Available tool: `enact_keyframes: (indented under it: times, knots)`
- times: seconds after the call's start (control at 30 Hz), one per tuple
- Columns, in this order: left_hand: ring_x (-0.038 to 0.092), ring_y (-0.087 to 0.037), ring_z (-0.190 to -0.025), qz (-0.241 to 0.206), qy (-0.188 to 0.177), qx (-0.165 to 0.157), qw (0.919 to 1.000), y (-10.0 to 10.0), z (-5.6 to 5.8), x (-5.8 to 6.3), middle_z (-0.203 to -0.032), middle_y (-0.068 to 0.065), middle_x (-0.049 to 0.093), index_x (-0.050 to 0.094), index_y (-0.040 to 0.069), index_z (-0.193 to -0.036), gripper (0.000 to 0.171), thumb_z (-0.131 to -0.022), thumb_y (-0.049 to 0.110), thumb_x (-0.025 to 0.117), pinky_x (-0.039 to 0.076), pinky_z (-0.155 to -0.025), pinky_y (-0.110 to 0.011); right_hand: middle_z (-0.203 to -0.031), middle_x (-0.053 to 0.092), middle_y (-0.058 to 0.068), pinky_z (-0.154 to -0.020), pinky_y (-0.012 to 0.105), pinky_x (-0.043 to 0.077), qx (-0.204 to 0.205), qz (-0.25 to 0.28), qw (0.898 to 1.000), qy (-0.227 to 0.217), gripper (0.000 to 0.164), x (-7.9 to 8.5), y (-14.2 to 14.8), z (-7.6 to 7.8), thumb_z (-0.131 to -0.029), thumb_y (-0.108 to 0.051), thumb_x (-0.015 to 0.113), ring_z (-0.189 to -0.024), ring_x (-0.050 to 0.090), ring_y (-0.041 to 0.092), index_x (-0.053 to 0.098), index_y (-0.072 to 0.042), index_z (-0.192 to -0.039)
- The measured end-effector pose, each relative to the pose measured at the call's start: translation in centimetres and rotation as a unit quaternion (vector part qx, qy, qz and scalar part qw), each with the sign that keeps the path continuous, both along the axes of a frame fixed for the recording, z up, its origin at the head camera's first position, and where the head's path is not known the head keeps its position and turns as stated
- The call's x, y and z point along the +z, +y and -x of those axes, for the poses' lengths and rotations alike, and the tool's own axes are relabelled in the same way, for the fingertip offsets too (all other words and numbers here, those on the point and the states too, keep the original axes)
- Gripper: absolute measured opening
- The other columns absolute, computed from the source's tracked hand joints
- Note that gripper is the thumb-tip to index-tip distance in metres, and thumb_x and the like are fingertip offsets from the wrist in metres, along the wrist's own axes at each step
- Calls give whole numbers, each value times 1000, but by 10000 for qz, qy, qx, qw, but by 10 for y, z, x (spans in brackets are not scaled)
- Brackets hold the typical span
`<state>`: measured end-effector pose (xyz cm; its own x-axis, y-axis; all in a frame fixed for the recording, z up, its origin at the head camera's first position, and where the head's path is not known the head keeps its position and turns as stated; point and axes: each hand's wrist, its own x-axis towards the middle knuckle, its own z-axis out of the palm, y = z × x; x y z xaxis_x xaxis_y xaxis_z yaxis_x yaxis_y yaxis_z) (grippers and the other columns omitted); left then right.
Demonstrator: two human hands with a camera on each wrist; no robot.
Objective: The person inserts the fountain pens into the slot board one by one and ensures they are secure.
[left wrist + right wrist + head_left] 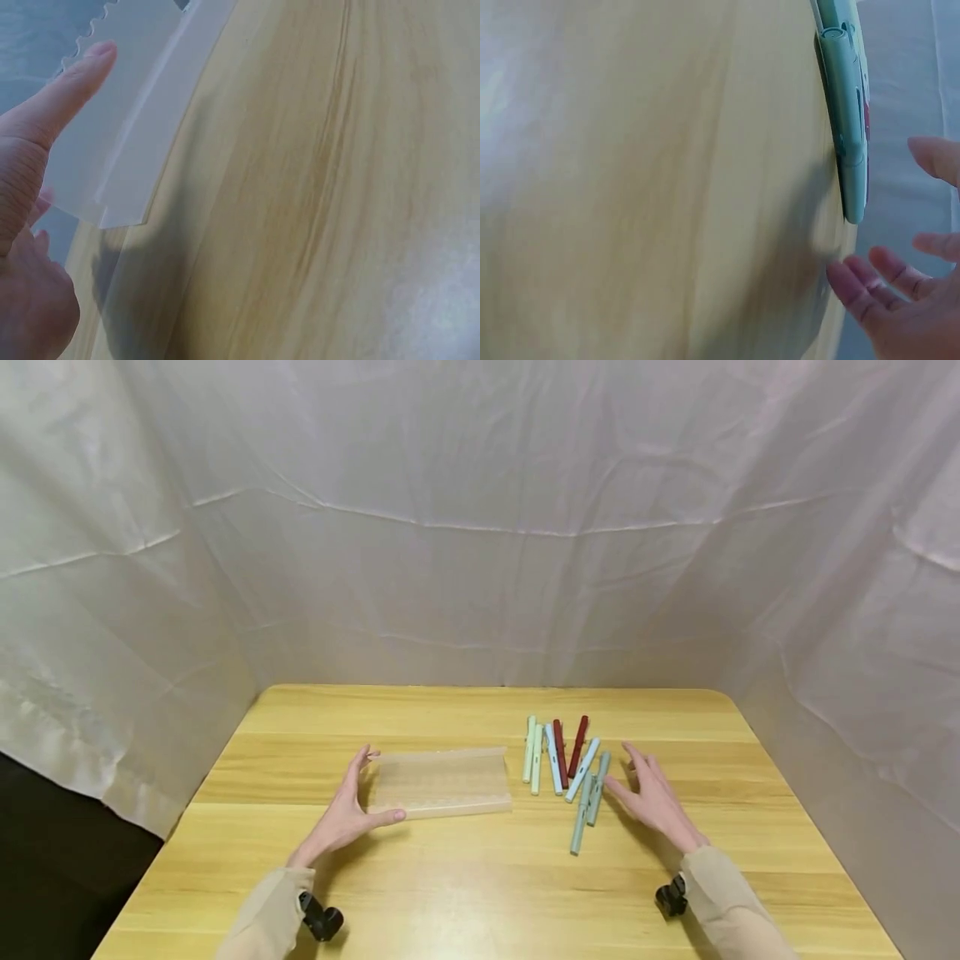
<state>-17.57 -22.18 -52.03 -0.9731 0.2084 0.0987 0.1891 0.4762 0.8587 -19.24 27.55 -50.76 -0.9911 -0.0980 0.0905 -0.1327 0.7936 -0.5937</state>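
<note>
A translucent plastic tray (442,783) with a scalloped inner edge lies left of the middle of the table. My left hand (351,806) spans its left end, thumb along the front side and fingers at the back corner. In the left wrist view the thumb (79,86) overlaps the tray (142,127); whether it touches, I cannot tell. To the right lie several capped pens: pale green (528,750), light blue (555,760), dark red (577,747) and grey-green (581,814). Beside the grey-green pens (845,112) my right hand (655,797) hovers with spread fingers, holding nothing.
The wooden table (465,893) has rounded far corners. Behind it and at both sides hang pale cloth curtains (480,585). A dark area (60,852) shows past the table's left edge. A small black camera sits on each wrist.
</note>
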Motion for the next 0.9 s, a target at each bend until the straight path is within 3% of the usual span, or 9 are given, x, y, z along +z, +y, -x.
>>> enact_keyframes:
  times: [0.23, 0.33, 0.43, 0.63, 0.9]
  knots:
    - [22, -52, -147, -34, 127, -105, 9999, 3, 4, -5, -157, -24, 25, 2, 9, -161, 131, -69, 23, 93, 17, -116, -79, -113, 58, 23, -76, 35, 60, 62, 545, 9976, -424, 80, -1, -3, 9, -96, -30, 67, -100, 62, 32, 25, 5, -154]
    - [24, -50, -145, -79, 47, -56, 9999, 6, 4, -6, -154, -25, 24, 5, 11, -161, 129, -68, 24, 94, 19, -116, -78, -112, 58, 22, -71, 27, 60, 20, 690, 9957, -623, 81, -2, -4, 12, -96, -29, 68, -98, 63, 29, 24, 6, -155]
    - [26, -49, -144, -81, -46, 14, 10000, 8, 3, -7, -152, -23, 24, 13, 14, -159, 124, -66, 25, 95, 20, -115, -78, -108, 60, 20, -63, 21, 57, 18, 791, 9942, -727, 80, -4, -4, 14, -96, -27, 69, -85, 64, 22, 25, 7, -154]
    - [23, -49, -147, -94, -207, 63, 9997, 12, 4, -11, -154, -22, 21, 26, 11, -151, 111, -65, 23, 95, 17, -117, -76, -95, 67, 16, -53, 25, 56, 38, 1158, 9897, -841, 81, -8, -3, 20, -95, -25, 70, -59, 60, 13, 25, 7, -154]
    - [26, -47, -147, -221, -288, -46, 9993, 16, 4, -11, -154, -24, 29, 27, 7, -145, 107, -64, 19, 95, 14, -121, -72, -89, 68, 17, -46, 29, 56, 75, 1581, 9822, -1011, 80, -12, -2, 25, -94, -20, 71, -52, 59, 12, 26, 9, -153]
